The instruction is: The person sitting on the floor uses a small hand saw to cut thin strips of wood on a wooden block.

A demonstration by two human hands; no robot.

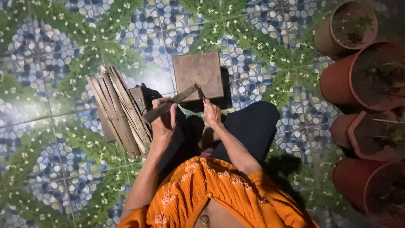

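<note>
My left hand (163, 120) grips a long flat strip of wood or bamboo (171, 103) that slants up to the right over my lap. My right hand (211, 112) holds a small blade (200, 90) whose tip meets the strip's upper end. Just beyond both hands a square brown wooden block (198, 74) lies on the floor. A bundle of similar long strips (118, 109) lies on the tiles to the left of my left hand. I am seated, in an orange top and dark trousers.
The floor has tiles patterned with blue pebbles and green leaves (50, 63). Several terracotta plant pots (363, 76) filled with soil stand in a column along the right edge. A small dark box (138, 95) sits beside the bundle.
</note>
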